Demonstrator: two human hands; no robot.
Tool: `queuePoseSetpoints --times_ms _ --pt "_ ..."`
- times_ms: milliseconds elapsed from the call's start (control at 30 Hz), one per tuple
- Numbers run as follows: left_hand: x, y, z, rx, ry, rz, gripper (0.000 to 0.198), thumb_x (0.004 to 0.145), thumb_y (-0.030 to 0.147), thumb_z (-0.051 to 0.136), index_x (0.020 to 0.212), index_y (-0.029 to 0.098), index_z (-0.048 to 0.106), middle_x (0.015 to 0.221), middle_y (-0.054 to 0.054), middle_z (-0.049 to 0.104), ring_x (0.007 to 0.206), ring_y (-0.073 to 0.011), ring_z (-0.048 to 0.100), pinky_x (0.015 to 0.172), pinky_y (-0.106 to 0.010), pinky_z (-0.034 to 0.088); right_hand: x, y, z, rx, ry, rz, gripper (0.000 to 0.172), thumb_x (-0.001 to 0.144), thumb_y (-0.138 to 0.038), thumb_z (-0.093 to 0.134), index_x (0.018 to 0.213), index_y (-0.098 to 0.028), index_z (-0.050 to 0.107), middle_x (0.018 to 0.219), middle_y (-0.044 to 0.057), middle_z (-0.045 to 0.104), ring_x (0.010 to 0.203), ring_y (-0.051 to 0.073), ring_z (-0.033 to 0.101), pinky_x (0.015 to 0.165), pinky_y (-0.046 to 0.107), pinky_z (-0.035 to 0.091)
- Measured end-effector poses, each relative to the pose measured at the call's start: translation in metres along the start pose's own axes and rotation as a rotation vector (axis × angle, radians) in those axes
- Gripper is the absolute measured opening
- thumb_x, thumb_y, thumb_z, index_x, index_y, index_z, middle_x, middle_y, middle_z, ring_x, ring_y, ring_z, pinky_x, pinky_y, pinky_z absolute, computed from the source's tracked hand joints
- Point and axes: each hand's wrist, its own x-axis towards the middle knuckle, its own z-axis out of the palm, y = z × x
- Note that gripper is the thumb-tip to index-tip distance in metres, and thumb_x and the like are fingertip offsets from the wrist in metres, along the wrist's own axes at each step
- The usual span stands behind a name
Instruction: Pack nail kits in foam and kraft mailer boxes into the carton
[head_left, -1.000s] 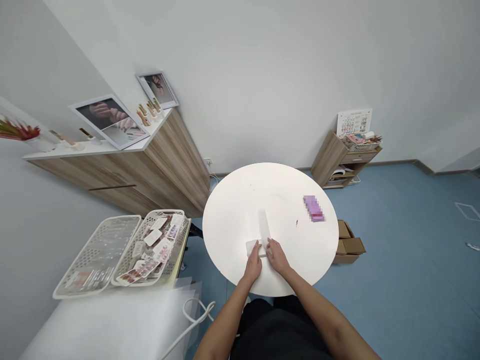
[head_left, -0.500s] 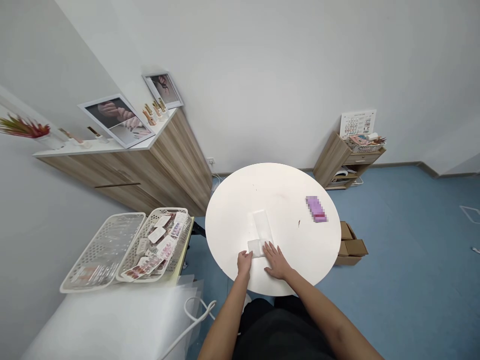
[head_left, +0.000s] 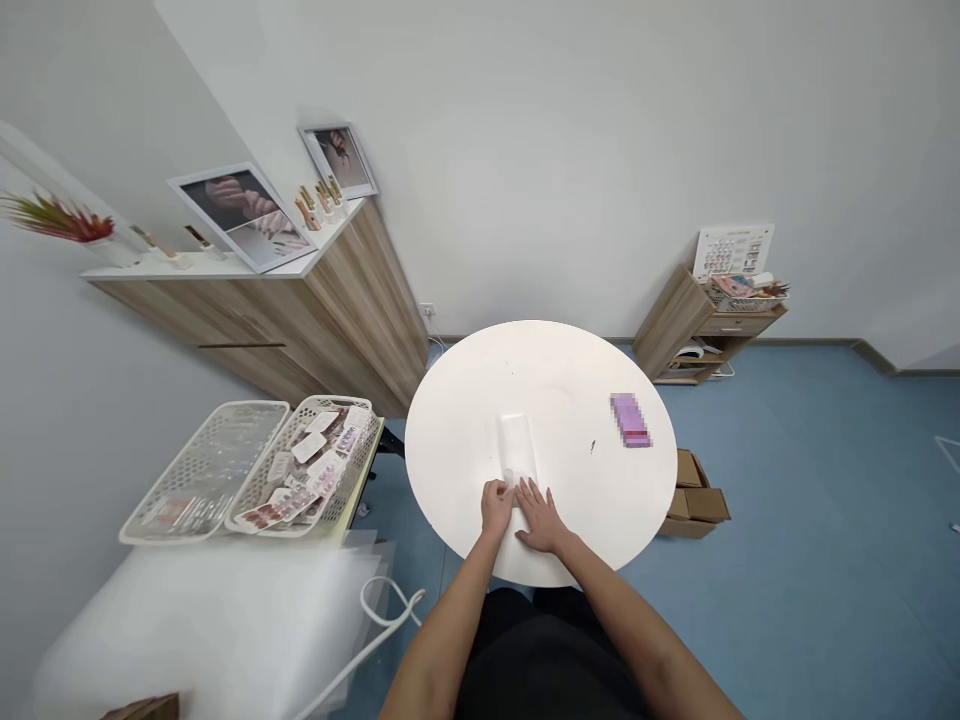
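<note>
A long strip of thin, whitish, translucent sheet (head_left: 517, 442) lies on the round white table (head_left: 465, 400), its far end pointing away from me. At its near end, my left hand (head_left: 496, 508) is closed, with thumb and fingers pinching the lifted left edge of the sheet. My right hand (head_left: 541, 520) rests on the near right part of the sheet, fingers stretched out and pressing it down. The fingertips of both hands almost meet and hide part of the near end. Whether it is plastic film or paper I cannot tell.
A blurred purple item (head_left: 630, 420) and a small dark object (head_left: 592, 446) lie to the right on the table. Baskets, one of carded items (head_left: 319, 470) and one of clear packets (head_left: 202, 490), stand at left. An open cardboard box (head_left: 694, 500) sits on the floor.
The flap that stuck out left at the near end is now folded inward and pinched up. My left hand has moved slightly right and up, closer to the right hand. The view has shifted slightly.
</note>
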Motion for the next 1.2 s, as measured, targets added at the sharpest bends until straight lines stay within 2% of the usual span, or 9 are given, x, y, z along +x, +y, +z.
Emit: queuePoseSetpoints --times_ms 200,333,433,533,633,700,800,1000,1200 --pt "-0.014 0.008 0.005 0.015 -0.014 0.201 0.011 0.087 0.026 0.047 0.082 0.021 0.056 0.114 -0.009 0.058 0.106 -0.0207 0.058 0.090 -0.037 0.051 -0.001 0.016 0.005 0.238 0.117 -0.128 0.083 0.076 -0.019 0.050 0.153 -0.013 0.020 0.162 0.013 0.011 0.149 0.028 0.001 0.119 0.054 0.010" --pt "-0.015 0.007 0.002 0.197 -0.073 0.419 0.018 0.092 0.021 0.041 0.086 0.020 0.058 0.127 -0.009 0.057 0.118 -0.0228 0.054 0.098 -0.044 0.048 0.000 0.028 0.009 0.460 0.248 -0.148 0.083 0.074 -0.009 0.042 0.153 -0.017 0.015 0.157 0.013 0.027 0.146 0.024 0.022 0.117 0.050 0.026" --pt "-0.013 0.005 0.001 0.320 -0.177 0.557 0.027 0.091 0.015 0.037 0.106 0.020 0.060 0.130 -0.010 0.059 0.119 -0.0237 0.053 0.100 -0.049 0.046 0.002 0.031 0.008 0.492 0.266 -0.149 0.080 0.075 -0.007 0.040 0.151 -0.015 0.017 0.152 0.015 0.037 0.140 0.023 0.036 0.115 0.048 0.031" --pt "-0.013 0.002 -0.002 0.434 -0.280 0.640 0.040 0.088 0.019 0.045 0.127 0.019 0.051 0.138 -0.012 0.055 0.129 -0.0271 0.047 0.108 -0.054 0.038 0.002 0.032 0.007 0.451 0.326 -0.198 0.076 0.079 -0.007 0.038 0.151 -0.016 0.016 0.153 0.015 0.036 0.139 0.022 0.037 0.114 0.047 0.034" --pt "-0.012 0.001 -0.010 0.517 -0.362 0.676 0.055 0.085 0.027 0.052 0.138 0.019 0.042 0.148 -0.012 0.045 0.142 -0.0312 0.031 0.115 -0.059 0.022 -0.002 0.035 0.008 0.272 0.409 -0.288 0.074 0.082 -0.009 0.038 0.152 -0.017 0.017 0.156 0.016 0.030 0.144 0.024 0.028 0.114 0.052 0.031" --pt "-0.011 0.001 -0.014 0.529 -0.417 0.664 0.063 0.083 0.026 0.052 0.143 0.020 0.035 0.151 -0.011 0.041 0.145 -0.0304 0.026 0.117 -0.060 0.017 -0.005 0.038 0.010 0.113 0.406 -0.316 0.073 0.082 -0.010 0.041 0.151 -0.015 0.021 0.155 0.017 0.031 0.145 0.027 0.025 0.115 0.055 0.028" --pt "-0.010 0.005 -0.017 0.481 -0.438 0.584 0.069 0.080 0.021 0.050 0.145 0.019 0.030 0.149 -0.012 0.044 0.143 -0.0279 0.031 0.118 -0.056 0.018 -0.006 0.043 0.015 -0.064 0.367 -0.320 0.070 0.081 -0.011 0.044 0.149 -0.011 0.028 0.153 0.018 0.035 0.144 0.028 0.026 0.115 0.052 0.031" --pt "0.009 0.028 -0.024 0.224 -0.402 0.295 0.055 0.079 0.014 0.045 0.133 0.021 0.038 0.133 -0.010 0.059 0.126 -0.0230 0.053 0.106 -0.045 0.040 0.007 0.045 0.021 -0.282 0.445 -0.365 0.055 0.085 -0.007 0.045 0.140 -0.011 0.045 0.144 0.019 0.048 0.138 0.027 0.040 0.110 0.046 0.040" --pt "0.042 0.046 -0.034 0.231 -0.519 0.138 0.054 0.079 0.013 0.043 0.131 0.025 0.037 0.129 -0.007 0.063 0.115 -0.0201 0.060 0.102 -0.039 0.041 0.009 0.037 0.024 -0.387 0.520 -0.307 0.043 0.088 -0.008 0.047 0.131 -0.012 0.053 0.136 0.019 0.056 0.130 0.027 0.049 0.103 0.044 0.045"
